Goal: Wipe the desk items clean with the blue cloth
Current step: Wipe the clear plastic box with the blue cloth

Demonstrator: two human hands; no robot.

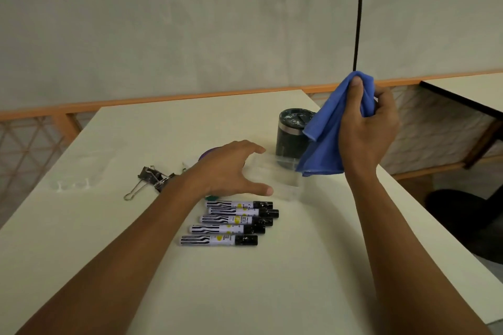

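My right hand (367, 128) grips the blue cloth (326, 139), held up above the desk's right side with the cloth hanging down. Behind the cloth stands a dark tumbler (291, 130) with a speckled lid. My left hand (231, 171) hovers with fingers spread over a clear plastic box (283, 179) and holds nothing. It partly hides a purple round thing (208, 153). Several black-and-white markers (231, 221) lie in a row just in front of that hand. Black binder clips (152, 178) lie to the left.
The white desk (109, 226) ends at a right edge near my right arm. A clear plastic bag (79, 174) lies at the left. A black cable (358, 11) hangs above the cloth. A second table (468, 90) and a dark chair (468, 215) stand at right.
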